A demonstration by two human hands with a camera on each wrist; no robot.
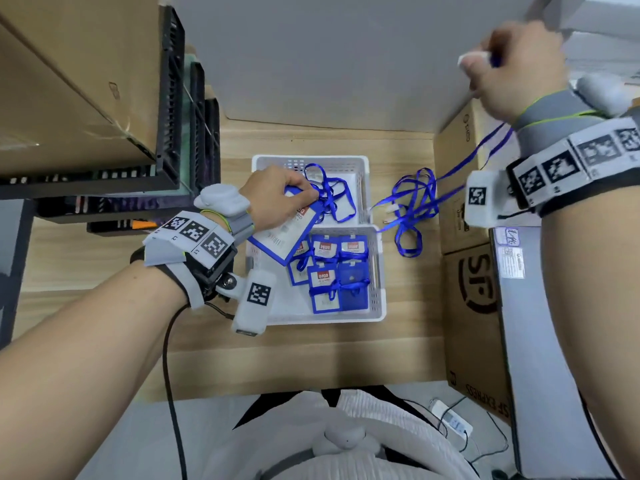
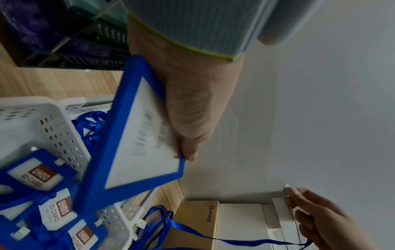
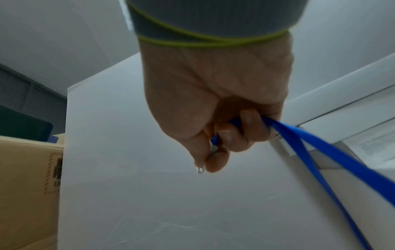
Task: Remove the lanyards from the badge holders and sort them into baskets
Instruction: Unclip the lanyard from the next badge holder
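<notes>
The left hand (image 1: pixel 273 199) curls its fingers and thumb round the top end of a blue-framed rectangular plastic badge holder (image 1: pixel 282 233) with a white printed card inside. In the left wrist view the thumb lies along the card's long edge and the frame tilts down toward 7 o'clock. The holder hangs just above the seam between two white perforated plastic baskets: the far basket (image 1: pixel 362 168), at 12 o'clock from the hand, holds a loose tangle of blue ribbon lanyards (image 1: pixel 332 195); the near basket (image 1: pixel 379 289), at 5 o'clock, holds several more blue badge holders with red-labelled ID cards (image 1: pixel 329 268), some with ribbon wound about them.

The right hand (image 1: pixel 512 71) is raised well apart, at 2 o'clock from the baskets, and closed — thumb and forefinger pinch the pale clip end of a long blue ribbon lanyard (image 1: pixel 485 150), and the other fingers curl over the ribbon. From the fist the ribbon runs taut toward 7 o'clock and down to a blue heap of loops (image 1: pixel 412 206) on the light wooden tabletop (image 1: pixel 104 258), just right of the baskets. Brown cardboard boxes (image 1: pixel 474 306) stand at 3 o'clock.
</notes>
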